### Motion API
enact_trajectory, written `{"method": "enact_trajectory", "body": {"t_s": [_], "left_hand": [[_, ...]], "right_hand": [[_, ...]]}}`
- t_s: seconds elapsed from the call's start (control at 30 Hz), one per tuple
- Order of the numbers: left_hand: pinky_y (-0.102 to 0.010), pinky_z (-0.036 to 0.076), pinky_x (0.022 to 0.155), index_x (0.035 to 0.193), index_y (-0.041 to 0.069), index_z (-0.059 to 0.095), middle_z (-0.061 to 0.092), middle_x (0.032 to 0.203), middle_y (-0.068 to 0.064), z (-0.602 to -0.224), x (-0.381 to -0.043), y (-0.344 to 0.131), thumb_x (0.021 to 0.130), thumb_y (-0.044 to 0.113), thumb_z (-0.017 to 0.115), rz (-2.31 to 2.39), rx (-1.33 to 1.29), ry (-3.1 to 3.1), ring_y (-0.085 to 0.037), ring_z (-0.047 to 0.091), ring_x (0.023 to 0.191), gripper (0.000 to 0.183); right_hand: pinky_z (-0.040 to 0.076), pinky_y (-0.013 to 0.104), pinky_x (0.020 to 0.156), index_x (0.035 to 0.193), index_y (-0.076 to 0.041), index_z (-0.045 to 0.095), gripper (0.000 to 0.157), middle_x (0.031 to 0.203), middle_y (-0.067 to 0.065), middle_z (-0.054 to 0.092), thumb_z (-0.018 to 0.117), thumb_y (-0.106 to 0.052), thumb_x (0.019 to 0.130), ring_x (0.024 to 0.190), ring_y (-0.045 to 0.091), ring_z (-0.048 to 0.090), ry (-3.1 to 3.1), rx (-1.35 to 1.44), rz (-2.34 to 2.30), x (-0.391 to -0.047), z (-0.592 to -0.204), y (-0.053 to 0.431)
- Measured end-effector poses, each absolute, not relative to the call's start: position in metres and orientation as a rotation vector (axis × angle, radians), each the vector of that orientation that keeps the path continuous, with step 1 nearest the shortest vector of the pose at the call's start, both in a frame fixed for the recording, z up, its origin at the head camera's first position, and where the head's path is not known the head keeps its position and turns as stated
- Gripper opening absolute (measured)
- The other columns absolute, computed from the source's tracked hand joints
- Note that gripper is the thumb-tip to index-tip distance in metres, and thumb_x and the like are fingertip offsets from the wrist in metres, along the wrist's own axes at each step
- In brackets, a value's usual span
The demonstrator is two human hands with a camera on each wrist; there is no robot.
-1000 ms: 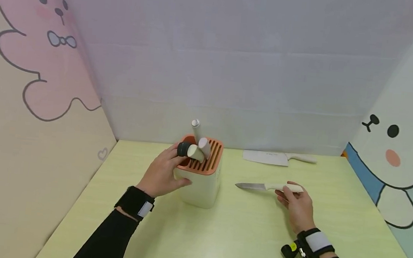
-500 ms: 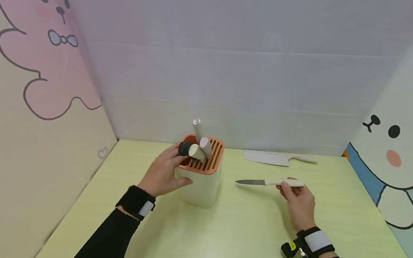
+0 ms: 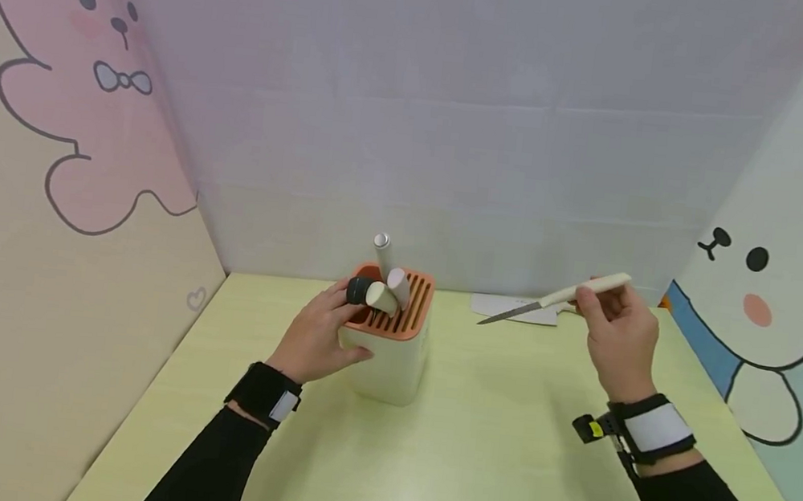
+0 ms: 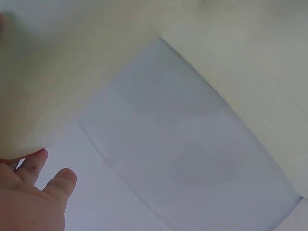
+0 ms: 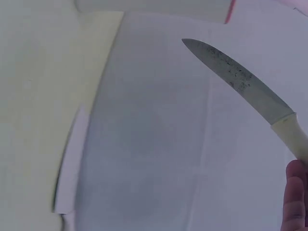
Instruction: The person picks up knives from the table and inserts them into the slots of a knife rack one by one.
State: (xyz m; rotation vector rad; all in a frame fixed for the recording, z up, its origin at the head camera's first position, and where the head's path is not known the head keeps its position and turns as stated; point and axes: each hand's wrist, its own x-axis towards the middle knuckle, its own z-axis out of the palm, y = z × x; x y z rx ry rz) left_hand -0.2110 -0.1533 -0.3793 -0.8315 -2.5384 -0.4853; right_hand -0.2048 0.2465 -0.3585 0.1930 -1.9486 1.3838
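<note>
Raised above the table, a white-handled kitchen knife (image 3: 551, 300) is pinched by its handle in my right hand (image 3: 622, 348). Its blade points left and slightly down; the right wrist view shows dark specks on the blade (image 5: 236, 74). A cream knife block (image 3: 390, 366) with an orange slotted top stands upright at centre. My left hand (image 3: 321, 335) holds the block's left side, thumb on the front and fingers partly hidden behind it. Out of its top stick several handles, including a black one (image 3: 359, 290), a cream one (image 3: 381, 298) and a silver-ended one (image 3: 382, 242).
A cleaver (image 3: 512, 306) lies flat near the table's back edge, its handle partly covered by the right hand and knife. Pale fabric walls with cartoon animals enclose the light yellow-green table (image 3: 469, 451) at the back and both sides.
My right hand has lifted the knife up off the table and moved it back and right, tilting its handle end higher. The left hand and the block stay put.
</note>
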Motion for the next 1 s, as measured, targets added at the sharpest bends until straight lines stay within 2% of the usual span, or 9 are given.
{"method": "enact_trajectory", "body": {"t_s": [0.17,0.3,0.43,0.7,1.0], "left_hand": [[-0.047,0.034,0.106,0.129,0.017,0.056,0.052,0.134,-0.002,-0.383,-0.211,-0.154,0.063,0.043,0.08,-0.5,-0.824,-2.54,-0.023,0.027,0.136,0.075],[-0.048,0.035,0.105,0.131,0.018,0.054,0.052,0.133,-0.001,-0.383,-0.21,-0.154,0.063,0.043,0.081,-0.509,-0.83,-2.536,-0.024,0.028,0.135,0.077],[-0.049,0.034,0.105,0.128,0.015,0.057,0.052,0.134,-0.003,-0.382,-0.21,-0.154,0.063,0.042,0.081,-0.507,-0.829,-2.54,-0.025,0.028,0.135,0.075],[-0.047,0.035,0.105,0.127,0.015,0.057,0.051,0.135,0.0,-0.384,-0.214,-0.149,0.062,0.041,0.081,-0.527,-0.815,-2.547,-0.022,0.028,0.135,0.074],[-0.049,0.036,0.104,0.131,0.019,0.054,0.052,0.134,-0.001,-0.387,-0.217,-0.145,0.061,0.042,0.082,-0.515,-0.848,-2.497,-0.023,0.028,0.135,0.079]], "right_hand": [[0.052,0.012,0.069,0.107,-0.001,0.061,0.024,0.089,-0.001,0.064,0.063,-0.012,0.086,0.079,0.007,0.064,-1.918,0.372,1.322,-0.206,-0.308,0.228],[0.051,0.011,0.068,0.102,0.007,0.061,0.021,0.086,0.008,0.064,0.064,-0.003,0.084,0.077,0.006,0.063,-1.87,0.535,1.261,-0.198,-0.268,0.201],[0.05,0.01,0.065,0.1,0.007,0.062,0.022,0.083,0.014,0.066,0.067,-0.002,0.08,0.074,0.007,0.063,-1.842,0.648,1.159,-0.198,-0.245,0.173],[0.056,0.027,0.061,0.102,-0.002,0.062,0.027,0.086,0.005,0.069,0.07,-0.015,0.08,0.074,0.01,0.064,-1.871,0.859,0.951,-0.231,-0.25,0.143],[0.055,0.024,0.064,0.101,-0.007,0.06,0.028,0.087,-0.001,0.066,0.067,-0.028,0.083,0.075,0.003,0.06,-1.946,0.927,0.936,-0.238,-0.257,0.13]]}}
